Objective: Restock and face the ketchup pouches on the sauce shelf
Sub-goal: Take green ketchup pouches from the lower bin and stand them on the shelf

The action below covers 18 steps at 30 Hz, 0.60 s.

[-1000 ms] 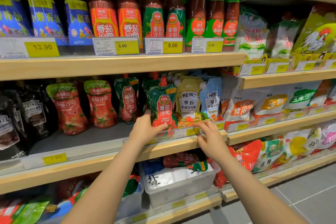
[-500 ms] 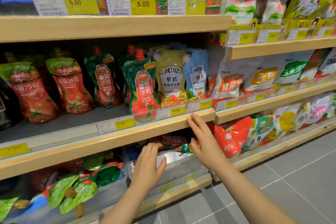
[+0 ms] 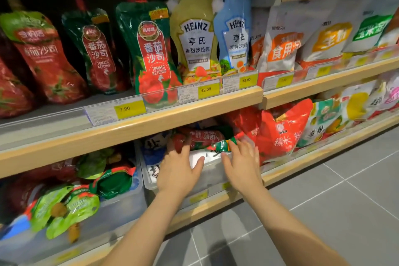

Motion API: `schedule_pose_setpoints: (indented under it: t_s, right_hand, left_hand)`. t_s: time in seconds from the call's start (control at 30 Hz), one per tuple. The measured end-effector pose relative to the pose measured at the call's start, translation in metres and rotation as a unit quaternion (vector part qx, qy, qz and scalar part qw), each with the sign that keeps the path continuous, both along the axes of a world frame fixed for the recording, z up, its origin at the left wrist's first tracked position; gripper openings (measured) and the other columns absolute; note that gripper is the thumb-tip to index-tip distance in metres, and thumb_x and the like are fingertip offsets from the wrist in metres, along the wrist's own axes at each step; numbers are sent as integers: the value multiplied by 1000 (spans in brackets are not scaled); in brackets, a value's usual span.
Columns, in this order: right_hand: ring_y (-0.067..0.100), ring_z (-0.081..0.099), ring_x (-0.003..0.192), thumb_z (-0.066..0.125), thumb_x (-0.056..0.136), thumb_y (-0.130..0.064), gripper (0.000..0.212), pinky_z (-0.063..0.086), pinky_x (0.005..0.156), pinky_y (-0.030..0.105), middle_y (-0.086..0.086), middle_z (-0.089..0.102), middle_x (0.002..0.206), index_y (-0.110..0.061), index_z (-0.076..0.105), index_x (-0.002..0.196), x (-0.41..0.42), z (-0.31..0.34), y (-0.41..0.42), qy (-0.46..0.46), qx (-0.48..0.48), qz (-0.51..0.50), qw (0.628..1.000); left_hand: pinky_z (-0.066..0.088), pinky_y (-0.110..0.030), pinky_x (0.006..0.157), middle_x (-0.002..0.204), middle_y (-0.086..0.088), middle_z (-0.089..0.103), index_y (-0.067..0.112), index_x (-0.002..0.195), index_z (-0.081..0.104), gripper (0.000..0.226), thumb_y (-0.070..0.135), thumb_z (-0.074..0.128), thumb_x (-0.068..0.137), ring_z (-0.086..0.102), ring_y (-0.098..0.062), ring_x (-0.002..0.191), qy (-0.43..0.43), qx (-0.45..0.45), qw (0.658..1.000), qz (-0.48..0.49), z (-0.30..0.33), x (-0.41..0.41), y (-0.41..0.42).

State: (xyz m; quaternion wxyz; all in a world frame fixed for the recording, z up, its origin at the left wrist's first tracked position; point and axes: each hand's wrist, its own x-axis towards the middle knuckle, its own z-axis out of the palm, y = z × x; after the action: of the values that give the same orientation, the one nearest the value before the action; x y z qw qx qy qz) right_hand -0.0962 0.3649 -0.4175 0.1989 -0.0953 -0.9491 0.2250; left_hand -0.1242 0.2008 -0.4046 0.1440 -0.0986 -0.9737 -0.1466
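Observation:
A green and red ketchup pouch (image 3: 154, 54) stands upright at the front edge of the sauce shelf (image 3: 151, 119). A second one (image 3: 97, 49) stands further back to its left. On the shelf below, a clear plastic bin (image 3: 212, 174) holds another ketchup pouch (image 3: 205, 137) lying flat on white packets. My left hand (image 3: 178, 170) reaches into the bin with fingers spread, its fingertips at the lying pouch's left end. My right hand (image 3: 241, 163) is open too, fingertips touching the pouch's green end. Neither hand is closed around it.
Two Heinz salad-dressing pouches (image 3: 197, 39) stand right of the ketchup. Red pouches (image 3: 43, 56) of another brand fill the shelf's left. A second bin (image 3: 121, 211) with green pouches sits lower left. Red flour bags (image 3: 280, 134) crowd the right. Grey tiled floor (image 3: 323, 211) lies below.
Both hands dropped from the front ketchup pouch on the sauce shelf down to the bin on the shelf below. The view tilted downward and moved closer.

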Motion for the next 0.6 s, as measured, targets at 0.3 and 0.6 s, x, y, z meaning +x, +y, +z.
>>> schedule_pose_setpoints:
  t_s: [0.3,0.6]
  right_hand:
    - [1,48,101,46,94,-20,28,32,96,23,4,47,128,-12,61,117,13,40,8,68,-460,15,885]
    - [19,65,90,56,88,-11,36,56,74,29,14,66,106,-2,50,123,48,45,11,87,-762,-4,642]
  left_hand:
    - [38,-25,86,109,-4,38,17,135,45,61,39,65,82,47,-18,102,21,196,978,-65,3,18,-12]
    - [27,-10,99,119,5,37,31,127,49,55,22,72,78,35,5,111,94,249,951,-155,6,70,-15]
